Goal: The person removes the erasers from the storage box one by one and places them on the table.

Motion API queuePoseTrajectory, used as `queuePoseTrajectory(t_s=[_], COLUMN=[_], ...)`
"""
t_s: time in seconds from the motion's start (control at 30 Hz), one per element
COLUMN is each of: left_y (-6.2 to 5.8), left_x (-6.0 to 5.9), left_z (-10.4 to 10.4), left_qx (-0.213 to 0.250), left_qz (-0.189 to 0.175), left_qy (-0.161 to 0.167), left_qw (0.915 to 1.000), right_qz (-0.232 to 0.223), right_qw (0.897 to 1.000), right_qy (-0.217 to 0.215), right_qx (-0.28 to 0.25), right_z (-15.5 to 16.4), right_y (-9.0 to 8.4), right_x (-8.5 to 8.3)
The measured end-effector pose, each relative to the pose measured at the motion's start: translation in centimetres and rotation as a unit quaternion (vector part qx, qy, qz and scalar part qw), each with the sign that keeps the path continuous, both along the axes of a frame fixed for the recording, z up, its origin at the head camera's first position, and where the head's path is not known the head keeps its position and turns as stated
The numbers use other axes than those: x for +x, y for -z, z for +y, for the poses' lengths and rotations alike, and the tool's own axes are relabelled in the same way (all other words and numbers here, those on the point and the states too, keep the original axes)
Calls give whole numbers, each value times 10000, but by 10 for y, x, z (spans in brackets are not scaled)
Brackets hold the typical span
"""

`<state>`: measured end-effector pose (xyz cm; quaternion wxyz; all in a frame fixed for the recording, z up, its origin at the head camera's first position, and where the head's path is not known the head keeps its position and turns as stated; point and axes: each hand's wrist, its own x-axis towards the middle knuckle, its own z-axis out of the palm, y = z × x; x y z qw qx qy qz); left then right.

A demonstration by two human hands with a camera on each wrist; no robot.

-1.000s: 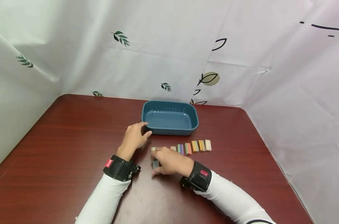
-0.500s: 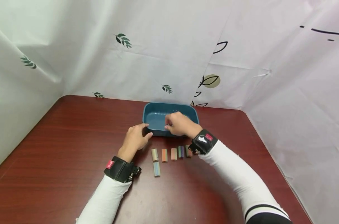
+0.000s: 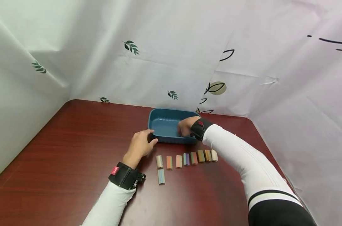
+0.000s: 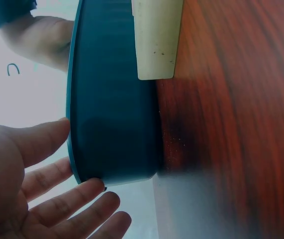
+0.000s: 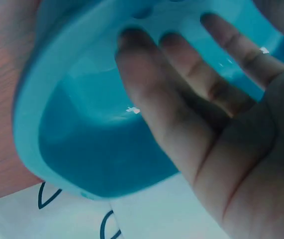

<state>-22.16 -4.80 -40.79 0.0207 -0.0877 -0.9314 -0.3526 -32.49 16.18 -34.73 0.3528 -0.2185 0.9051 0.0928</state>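
- The basin (image 3: 171,127) stands on the desk (image 3: 61,150), toward its far edge, just before the curtain (image 3: 159,56) that hangs behind and to both sides.
- The left hand (image 3: 141,145) lies at the basin's near left corner, fingers (image 4: 57,209) touching its outer wall.
- The right hand (image 3: 185,126) reaches from the right into the basin, at its right end, fingers (image 5: 181,94) spread above the floor.
- A row of blocks (image 3: 186,158) lies on the desk just near of the basin, running left to right.
- One single block (image 3: 161,176) lies near of the row's left end, just beside it.
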Motion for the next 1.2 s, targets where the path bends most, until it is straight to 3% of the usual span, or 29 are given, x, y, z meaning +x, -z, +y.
queuePoseTrajectory(t_s=[0.27, 0.4, 0.67, 0.93, 1.1, 1.2], left_y=[-1, -3, -2, 1, 1, 1], left_x=[-1, -2, -2, -3, -2, -2], left_z=[1, 0, 0, 2, 3, 2], left_qx=[6, -54, -116, -113, -79, -62], left_qz=[107, 116, 102, 38, 9, 12], left_qy=[22, 19, -20, -94, -80, -66], left_qw=[9999, 9999, 9999, 9999, 9999, 10000], right_qz=[-414, -593, -747, -1107, -1129, -1178], right_qw=[9990, 9977, 9938, 9873, 9875, 9890], right_qy=[121, -33, -386, -239, -338, -121], right_qx=[-90, -318, -724, -1118, -1047, -887], right_z=[0, -6, -33, -57, -46, -31], right_y=[13, 16, 12, 18, 18, 17], right_x=[-2, -8, -13, -11, -13, -15])
